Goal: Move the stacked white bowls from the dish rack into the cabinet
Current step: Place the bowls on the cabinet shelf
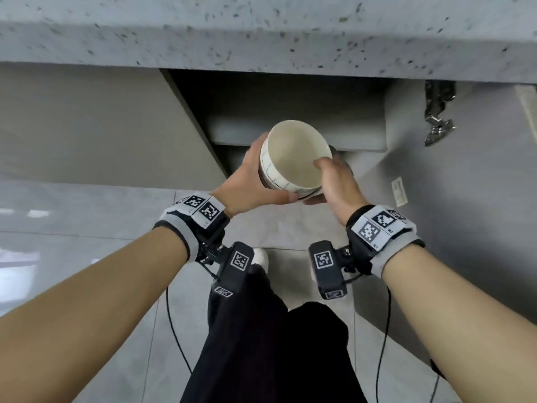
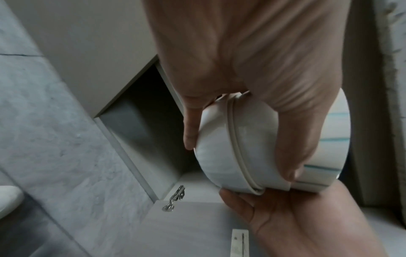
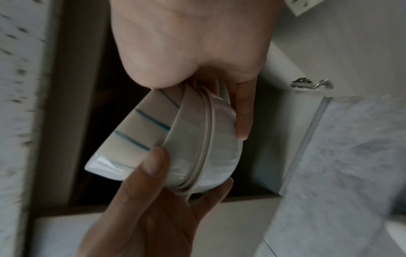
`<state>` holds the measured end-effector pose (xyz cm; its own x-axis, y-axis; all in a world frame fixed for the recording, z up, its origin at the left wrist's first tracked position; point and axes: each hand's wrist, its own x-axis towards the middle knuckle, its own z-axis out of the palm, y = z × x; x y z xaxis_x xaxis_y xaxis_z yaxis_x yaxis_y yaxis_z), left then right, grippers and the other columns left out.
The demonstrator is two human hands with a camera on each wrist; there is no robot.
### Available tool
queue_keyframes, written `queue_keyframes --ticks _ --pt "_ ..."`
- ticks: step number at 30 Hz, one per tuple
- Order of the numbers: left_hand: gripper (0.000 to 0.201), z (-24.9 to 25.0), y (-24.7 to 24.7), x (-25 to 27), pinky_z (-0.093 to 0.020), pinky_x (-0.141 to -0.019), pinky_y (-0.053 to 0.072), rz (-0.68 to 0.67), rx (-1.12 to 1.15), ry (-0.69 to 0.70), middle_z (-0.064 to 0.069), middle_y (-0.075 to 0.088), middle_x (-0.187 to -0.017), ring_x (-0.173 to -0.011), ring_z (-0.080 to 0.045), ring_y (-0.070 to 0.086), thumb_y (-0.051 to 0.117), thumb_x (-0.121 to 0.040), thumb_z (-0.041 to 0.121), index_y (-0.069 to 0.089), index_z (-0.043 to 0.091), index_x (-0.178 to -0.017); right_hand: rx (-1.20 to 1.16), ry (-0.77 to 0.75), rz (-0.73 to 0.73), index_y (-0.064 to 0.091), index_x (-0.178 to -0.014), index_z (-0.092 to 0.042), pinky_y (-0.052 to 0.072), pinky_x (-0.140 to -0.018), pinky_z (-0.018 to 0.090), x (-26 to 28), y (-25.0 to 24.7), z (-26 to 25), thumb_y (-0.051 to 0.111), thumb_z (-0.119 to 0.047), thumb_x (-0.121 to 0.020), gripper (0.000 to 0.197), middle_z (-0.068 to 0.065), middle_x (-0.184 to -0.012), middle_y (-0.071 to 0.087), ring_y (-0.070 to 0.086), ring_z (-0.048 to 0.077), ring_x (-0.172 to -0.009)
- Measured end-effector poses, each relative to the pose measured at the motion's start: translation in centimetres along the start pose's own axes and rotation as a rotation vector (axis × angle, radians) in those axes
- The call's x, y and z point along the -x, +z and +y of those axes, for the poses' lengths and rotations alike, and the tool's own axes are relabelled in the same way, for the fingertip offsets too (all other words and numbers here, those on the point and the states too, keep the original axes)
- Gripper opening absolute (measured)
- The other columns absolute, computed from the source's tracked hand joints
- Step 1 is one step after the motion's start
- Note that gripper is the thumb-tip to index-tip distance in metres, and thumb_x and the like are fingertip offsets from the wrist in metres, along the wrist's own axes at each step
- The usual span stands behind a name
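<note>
Both hands hold a stack of white bowls in the air, in front of the open cabinet under the countertop. The top bowl has thin blue stripes on its outside; the lower bowls are plain white. The stack tilts slightly. My left hand grips the stack's left side, thumb at the front near the base. My right hand grips the right side, its thumb over the rim and its fingers under the base. A grey shelf shows inside the dark cabinet, behind the bowls.
A speckled stone countertop overhangs the cabinet. The grey cabinet door stands open at the right, with a metal hinge and a small label. A closed beige door is at the left. My legs stand on grey floor tiles.
</note>
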<state>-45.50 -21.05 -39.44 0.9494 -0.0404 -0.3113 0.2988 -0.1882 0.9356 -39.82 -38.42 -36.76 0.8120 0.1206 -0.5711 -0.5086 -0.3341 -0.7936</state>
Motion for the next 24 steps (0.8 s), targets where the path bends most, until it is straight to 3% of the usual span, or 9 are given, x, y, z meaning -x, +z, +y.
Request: queue_keyframes --ticks 2,4,7,11,14,16,19,24 --pt "0.113 -1.4 -0.3 -2.0 -0.048 -0.111 0.046 0.017 0.014 0.022 -0.003 0.037 -0.149 -0.139 -0.021 0.043 0.094 -0.055 0.033 0.024 0.041 -0.144 0.027 -0.059 -0.015 0.048 -0.140 -0.021 0.064 -0.059 0.042 -2.6 0.6 0.7 0.041 -0.021 -0.096 0.044 0.006 -0.126 0.055 0.060 0.029 -0.106" --pt "0.115 -2.8 -0.4 -4.2 -0.044 -0.111 0.046 0.050 0.004 0.039 -0.001 0.039 -0.148 -0.138 -0.018 0.044 0.094 -0.055 0.035 0.024 0.044 -0.145 0.013 -0.089 -0.012 0.051 -0.134 -0.019 0.063 -0.057 0.041 -5.4 0.9 1.3 0.042 -0.020 -0.096 0.039 0.009 -0.122 0.057 0.061 0.032 -0.102" --pt "0.120 -3.7 -0.6 -7.6 -0.041 -0.112 0.045 0.098 0.020 0.099 0.000 0.043 -0.147 -0.137 -0.014 0.046 0.095 -0.055 0.035 0.024 0.036 -0.151 -0.057 -0.120 0.055 0.052 -0.116 -0.016 0.061 -0.058 0.040 -9.4 0.8 1.3 0.046 -0.020 -0.098 0.019 0.002 -0.097 0.058 0.064 0.026 -0.079" --pt "0.110 -3.9 -0.7 -10.7 -0.043 -0.101 0.055 0.157 0.044 0.158 -0.002 0.050 -0.141 -0.129 -0.014 0.054 0.094 -0.064 0.020 0.026 0.019 -0.151 -0.066 -0.158 0.047 0.055 -0.116 -0.012 0.058 -0.050 0.031 -13.9 1.0 1.0 0.048 -0.025 -0.095 0.025 0.010 -0.096 0.063 0.067 0.027 -0.075" --pt "0.107 -4.5 -0.6 -11.8 -0.052 -0.085 0.061 0.185 0.051 0.173 0.002 0.056 -0.135 -0.121 -0.015 0.062 0.093 -0.066 0.023 0.028 0.023 -0.150 -0.042 -0.174 0.042 0.060 -0.106 -0.013 0.064 -0.069 0.042 -15.7 1.1 0.8 0.049 -0.028 -0.091 0.024 0.016 -0.103 0.068 0.071 0.031 -0.086" --pt "0.102 -5.0 -0.4 -12.1 -0.054 -0.082 0.062 0.214 0.053 0.179 0.004 0.059 -0.131 -0.116 -0.015 0.065 0.093 -0.067 0.024 0.030 0.026 -0.149 -0.012 -0.206 0.045 0.061 -0.096 -0.016 0.063 -0.068 0.041 -16.3 1.1 0.9 0.047 -0.031 -0.089 0.021 0.019 -0.105 0.070 0.072 0.033 -0.085" --pt "0.100 -5.1 -0.1 -12.3 -0.055 -0.081 0.062 0.231 0.006 0.205 0.004 0.059 -0.131 -0.115 -0.015 0.065 0.092 -0.068 0.028 0.032 0.027 -0.148 0.003 -0.239 0.047 0.062 -0.109 -0.009 0.058 -0.055 0.033 -16.7 1.1 1.3 0.044 -0.033 -0.087 0.037 0.022 -0.106 0.071 0.070 0.029 -0.069" --pt "0.091 -4.9 -0.3 -12.6 -0.052 -0.077 0.064 0.240 -0.024 0.228 0.006 0.061 -0.126 -0.112 -0.014 0.066 0.090 -0.074 0.022 0.035 0.029 -0.145 0.021 -0.314 0.027 0.061 -0.117 -0.011 0.052 -0.045 0.027 -17.4 1.3 1.3 0.036 -0.036 -0.095 0.042 0.015 -0.103 0.070 0.068 0.025 -0.075"
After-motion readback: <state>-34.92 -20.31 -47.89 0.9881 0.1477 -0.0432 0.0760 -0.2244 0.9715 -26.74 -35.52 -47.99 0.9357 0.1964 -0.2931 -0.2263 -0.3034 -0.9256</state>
